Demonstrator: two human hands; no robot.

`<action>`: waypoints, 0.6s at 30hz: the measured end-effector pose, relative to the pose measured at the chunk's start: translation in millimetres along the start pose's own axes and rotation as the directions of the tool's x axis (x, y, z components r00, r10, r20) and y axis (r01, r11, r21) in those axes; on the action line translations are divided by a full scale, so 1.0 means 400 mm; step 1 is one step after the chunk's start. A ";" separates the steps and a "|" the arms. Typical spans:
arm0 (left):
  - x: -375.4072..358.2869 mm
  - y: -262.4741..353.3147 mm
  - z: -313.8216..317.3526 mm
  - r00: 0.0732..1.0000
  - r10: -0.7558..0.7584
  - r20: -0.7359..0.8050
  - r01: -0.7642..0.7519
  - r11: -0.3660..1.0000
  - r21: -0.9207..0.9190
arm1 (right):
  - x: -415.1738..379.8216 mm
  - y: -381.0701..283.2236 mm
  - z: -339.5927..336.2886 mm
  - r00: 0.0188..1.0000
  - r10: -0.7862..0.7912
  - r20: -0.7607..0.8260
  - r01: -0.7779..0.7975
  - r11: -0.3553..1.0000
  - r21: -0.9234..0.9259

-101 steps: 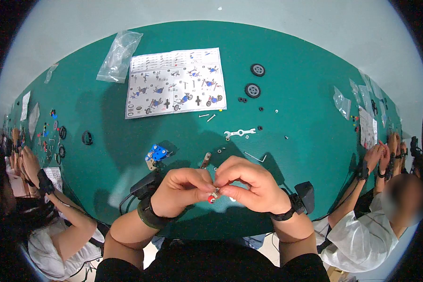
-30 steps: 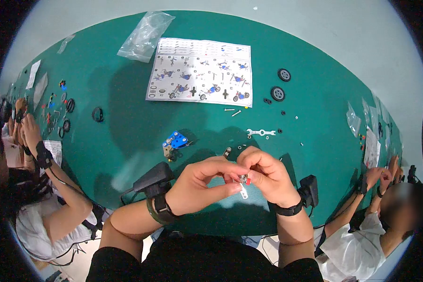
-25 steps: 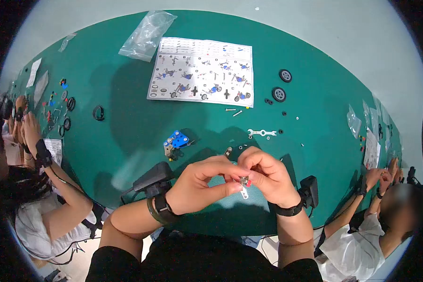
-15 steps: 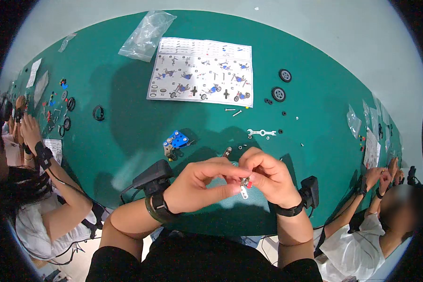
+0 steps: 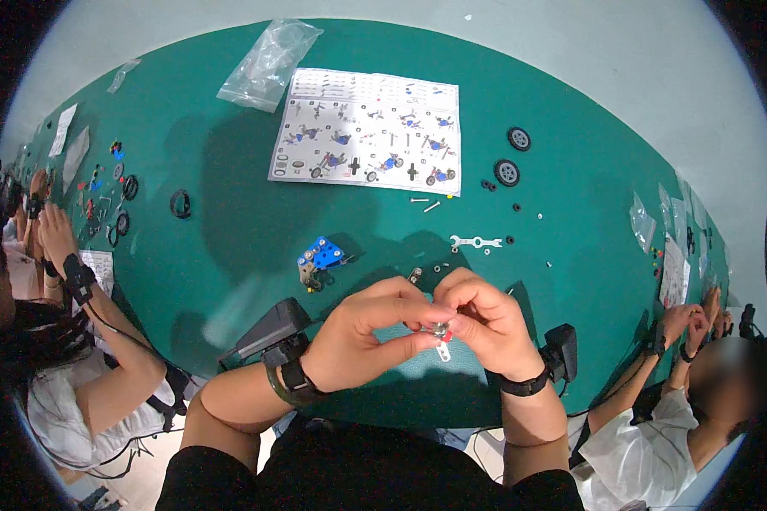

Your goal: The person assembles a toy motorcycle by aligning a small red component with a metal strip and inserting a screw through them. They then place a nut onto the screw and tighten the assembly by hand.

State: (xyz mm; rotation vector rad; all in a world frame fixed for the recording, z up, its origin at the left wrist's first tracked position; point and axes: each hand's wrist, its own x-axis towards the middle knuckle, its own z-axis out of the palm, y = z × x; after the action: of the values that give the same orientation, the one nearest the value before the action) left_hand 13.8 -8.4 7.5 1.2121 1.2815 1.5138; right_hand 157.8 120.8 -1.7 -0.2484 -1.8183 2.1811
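Observation:
Between my two hands, close to the table's front edge, is a small metal bracket assembly [image 5: 443,351] with a bit of red on it. My left hand [image 5: 375,319] pinches it from the left with thumb and fingers. From the right, the thumb and curled fingers of my right hand [image 5: 493,328] close on the same piece. My fingertips hide much of it, and a pale strip with holes hangs below them. A blue and grey bracket assembly [image 5: 321,254] lies beyond my left hand. Just past my fingers sits a small metal link [image 5: 415,274], partly covered.
A printed instruction sheet [image 5: 366,132] and a clear plastic bag [image 5: 271,64] lie farther back. Right of the sheet are two wheels [image 5: 507,173], black rings and screws [image 5: 426,203]. A flat wrench [image 5: 475,243] lies ahead of my right hand. People work at both sides.
My left fingers have shifted slightly on the small assembly, bending closer around it. My right hand stays almost in place, and the things on the table lie as before.

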 end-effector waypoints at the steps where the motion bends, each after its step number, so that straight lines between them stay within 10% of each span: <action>1: 0.000 0.000 0.001 1.000 0.006 -0.007 -0.006 1.000 0.014 | -0.001 -0.001 0.000 1.000 0.007 -0.014 -0.007 1.000 -0.002; 18: -0.003 -0.030 0.012 0.993 -0.032 -0.117 0.025 0.998 -0.054 | -0.003 -0.024 0.018 0.967 -0.194 -0.168 0.123 0.924 -0.363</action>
State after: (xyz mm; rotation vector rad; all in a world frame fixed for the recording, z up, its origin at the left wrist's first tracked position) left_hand 18.8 -6.4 -4.4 1.0805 1.3211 1.6082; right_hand 157.9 115.1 9.1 -0.3669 -2.0204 1.6491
